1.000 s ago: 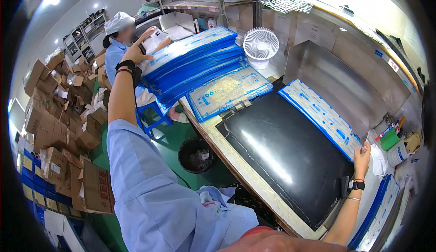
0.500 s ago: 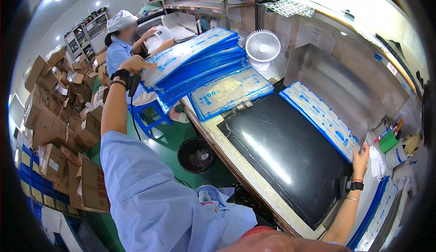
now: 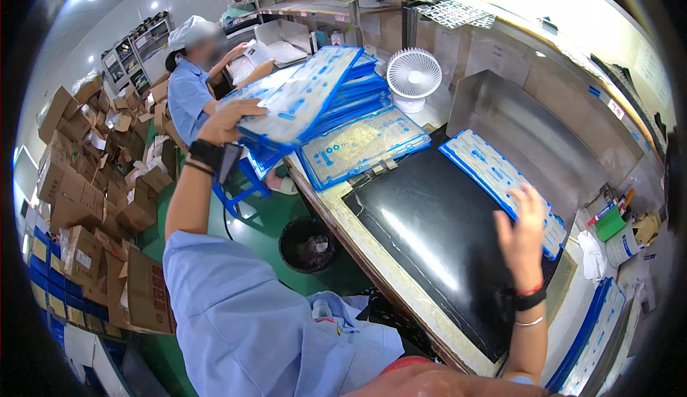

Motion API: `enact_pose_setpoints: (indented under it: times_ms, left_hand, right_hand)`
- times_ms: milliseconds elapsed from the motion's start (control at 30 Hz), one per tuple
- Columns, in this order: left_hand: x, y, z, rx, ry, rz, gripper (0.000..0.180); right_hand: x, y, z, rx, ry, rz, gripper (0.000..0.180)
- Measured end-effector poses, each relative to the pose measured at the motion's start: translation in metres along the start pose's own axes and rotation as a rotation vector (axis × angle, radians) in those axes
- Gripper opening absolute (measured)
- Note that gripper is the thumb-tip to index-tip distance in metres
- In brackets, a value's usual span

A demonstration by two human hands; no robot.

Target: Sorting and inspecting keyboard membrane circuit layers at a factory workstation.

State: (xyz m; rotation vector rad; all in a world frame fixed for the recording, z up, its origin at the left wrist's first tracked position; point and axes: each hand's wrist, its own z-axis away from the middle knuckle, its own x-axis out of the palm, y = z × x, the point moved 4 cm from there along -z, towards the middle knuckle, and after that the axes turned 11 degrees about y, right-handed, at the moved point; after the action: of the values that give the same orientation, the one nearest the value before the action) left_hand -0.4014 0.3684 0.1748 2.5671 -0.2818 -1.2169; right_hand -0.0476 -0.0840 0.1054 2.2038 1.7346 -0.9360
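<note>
My left hand (image 3: 232, 119) grips the near left corner of a thin translucent panel (image 3: 304, 89) with blue edges and blue patches, its thumb and fingers closed on it. That panel is tilted and partly lifted from a stack of similar blue-edged panels (image 3: 361, 100). Another such panel (image 3: 365, 143) lies flat in front of the stack. Over the right part of a glossy black plate (image 3: 429, 232), my right hand (image 3: 526, 232) is raised, empty, with fingers spread. Behind it, one more blue-edged panel (image 3: 494, 172) rests along the far edge of the plate, partly hidden by the hand.
A white fan (image 3: 413, 75) stands beside the stack, near a metal screen (image 3: 522, 118). More panels (image 3: 590, 336) lie at the lower right. A black bin (image 3: 309, 243) sits on the green floor; cardboard boxes (image 3: 86, 197) pile up at left. A co-worker (image 3: 189, 86) sits beyond the stack.
My right hand has let go of the panel on the black plate and moved left, opening. My left hand has shifted right and nearer, raising and turning the top panel off the stack.
</note>
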Motion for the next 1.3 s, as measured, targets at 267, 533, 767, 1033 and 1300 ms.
enact_pose_setpoints:
  times_ms: [267,533,767,1033,1300]
  left_hand:
    - [0.149,0.157,-0.055,-0.242,0.619,0.441,0.089]
    - [0.231,0.219,-0.089,0.032,0.186,0.752,0.106]
    - [0.277,0.112,-0.136,0.103,0.213,-0.153,0.087]
    - [0.316,0.053,-0.14,-0.497,-0.1,1.055,0.064]
    - [0.309,0.138,-0.056,-0.09,-0.465,-0.082,0.09]
  right_hand:
    - [0.043,-0.166,-0.041,-0.452,0.148,-0.165,0.056]
    - [0.006,-0.032,-0.008,0.588,0.103,-0.895,0.037]
    - [-0.064,0.071,0.074,0.675,0.156,-0.837,0.032]
    - [-0.101,0.115,0.122,0.823,0.135,-0.838,0.026]
    - [-0.152,0.153,0.156,1.002,0.477,-0.723,0.02]
